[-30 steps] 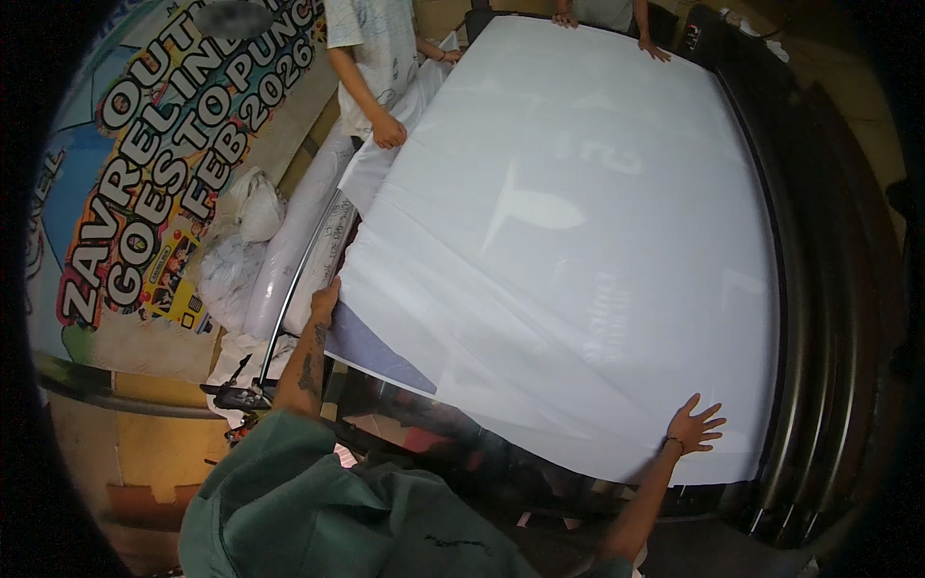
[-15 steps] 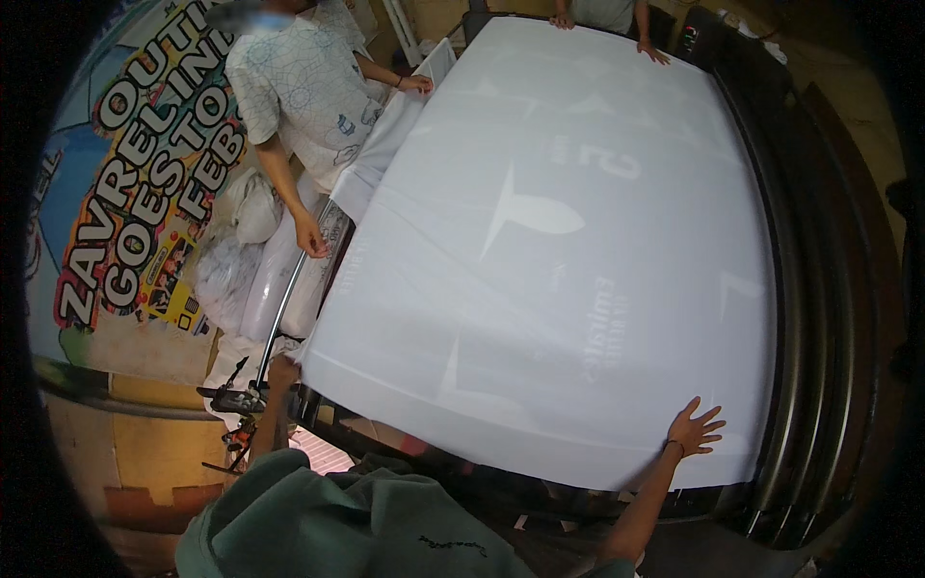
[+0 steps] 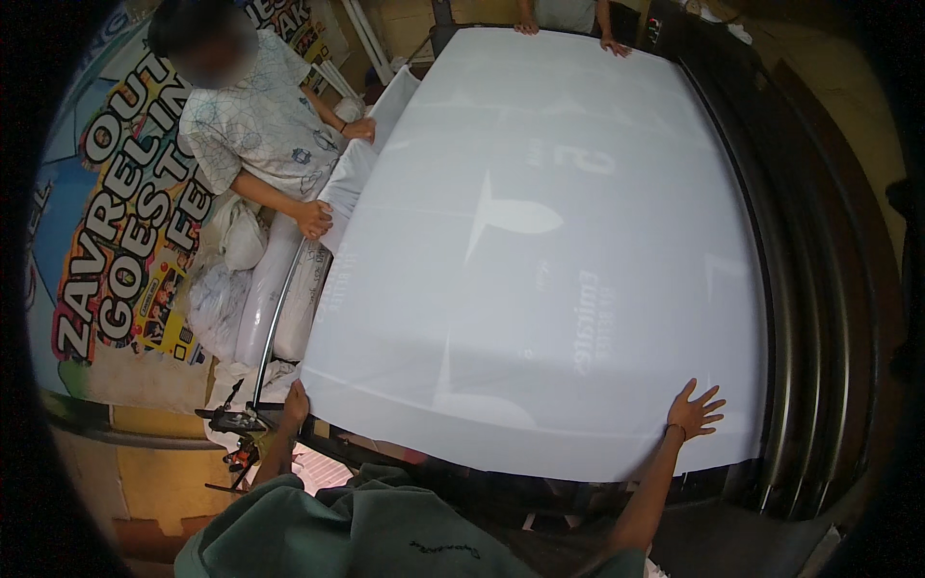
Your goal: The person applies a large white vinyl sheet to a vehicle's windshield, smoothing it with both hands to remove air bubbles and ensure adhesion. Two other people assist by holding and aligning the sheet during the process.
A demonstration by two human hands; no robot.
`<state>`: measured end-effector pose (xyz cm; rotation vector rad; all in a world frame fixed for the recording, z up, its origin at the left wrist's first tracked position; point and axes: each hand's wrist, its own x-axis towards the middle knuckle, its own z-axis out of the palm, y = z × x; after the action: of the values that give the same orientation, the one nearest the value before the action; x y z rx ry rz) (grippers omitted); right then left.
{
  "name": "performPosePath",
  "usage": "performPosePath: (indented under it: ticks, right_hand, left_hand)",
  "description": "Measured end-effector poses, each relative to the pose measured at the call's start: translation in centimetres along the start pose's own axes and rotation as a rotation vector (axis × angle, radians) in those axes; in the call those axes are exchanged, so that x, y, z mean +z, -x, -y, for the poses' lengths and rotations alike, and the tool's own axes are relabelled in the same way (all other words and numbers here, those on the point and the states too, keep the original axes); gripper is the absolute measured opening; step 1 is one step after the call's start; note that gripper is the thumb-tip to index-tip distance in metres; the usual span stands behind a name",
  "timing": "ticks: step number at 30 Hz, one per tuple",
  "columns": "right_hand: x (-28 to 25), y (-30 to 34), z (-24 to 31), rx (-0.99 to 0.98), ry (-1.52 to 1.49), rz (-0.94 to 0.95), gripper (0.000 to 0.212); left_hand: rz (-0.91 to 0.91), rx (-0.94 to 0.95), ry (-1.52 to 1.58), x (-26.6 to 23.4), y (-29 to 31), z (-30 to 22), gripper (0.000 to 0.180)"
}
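Note:
A wide white sheet of fabric (image 3: 617, 241) lies stretched over a long machine bed, with pale mirrored shapes and lettering showing through it. At its near left corner my left hand (image 3: 296, 403) is closed on the cloth edge. Flat on the near right part of the sheet rests my right hand (image 3: 696, 412), its fingers spread. Along the left side, a co-worker's two hands, one of them the nearer hand (image 3: 313, 220), grip the overhanging cloth. Another person's hands (image 3: 615, 46) touch the far edge.
Dark rollers (image 3: 819, 385) run along the right side of the bed. On the left are a metal rail (image 3: 275, 328), plastic-wrapped rolls (image 3: 258, 289) and white bags (image 3: 231, 231). A colourful printed banner (image 3: 125, 222) stands behind the co-worker.
The co-worker's nearer hand, previously hanging free, now grips the cloth. Creases on the left of the sheet have smoothed. My left hand is slightly lower; my right hand stays flat.

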<state>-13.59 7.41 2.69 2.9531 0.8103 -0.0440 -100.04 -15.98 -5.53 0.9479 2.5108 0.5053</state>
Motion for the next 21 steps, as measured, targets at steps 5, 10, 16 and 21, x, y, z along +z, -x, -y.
performPosePath:
  ticks: [5, 10, 16, 21]
  right_hand:
    - [0.2, 0.5, -0.4, 0.007, -0.007, 0.020, 0.082]
    - [0.4, 0.4, -0.5, 0.010, 0.000, 0.020, 0.082]
    - [0.4, 0.1, -0.7, 0.010, -0.001, 0.030, 0.081]
    - [0.5, -0.5, -0.6, -0.004, -0.032, 0.010, 0.081]
  left_hand:
    - [0.061, 0.071, -0.133, -3.0, 4.8, 0.3, 0.065]
    - [0.175, 0.005, -0.414, -5.9, 3.8, -1.0, 0.042]
    - [-0.356, 0.413, -0.404, -3.3, 0.8, -9.2, 0.045]
    - [-0.305, 0.847, -0.207, 2.3, -1.4, -28.7, 0.044]
